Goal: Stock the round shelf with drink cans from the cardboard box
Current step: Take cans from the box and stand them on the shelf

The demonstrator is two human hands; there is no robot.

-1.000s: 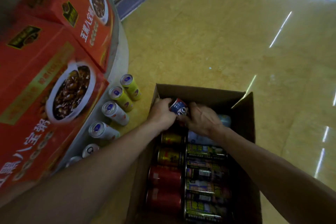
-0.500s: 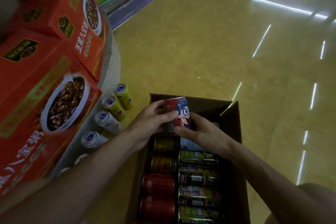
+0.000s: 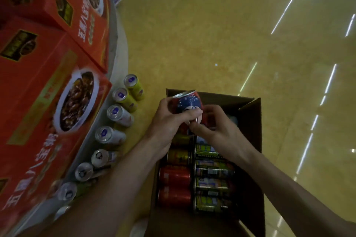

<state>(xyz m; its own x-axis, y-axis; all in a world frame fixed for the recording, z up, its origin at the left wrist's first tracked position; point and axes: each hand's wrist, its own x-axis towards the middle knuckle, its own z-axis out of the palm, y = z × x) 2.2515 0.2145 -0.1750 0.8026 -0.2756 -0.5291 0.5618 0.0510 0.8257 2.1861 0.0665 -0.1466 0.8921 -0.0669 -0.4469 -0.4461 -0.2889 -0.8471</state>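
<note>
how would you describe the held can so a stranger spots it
Find the open cardboard box on the floor beside the round shelf. Over its far end, the left hand and right hand hold a red and blue can. Unlike the cans lying in rows inside, it is raised and shows a cartoon face.
</note>
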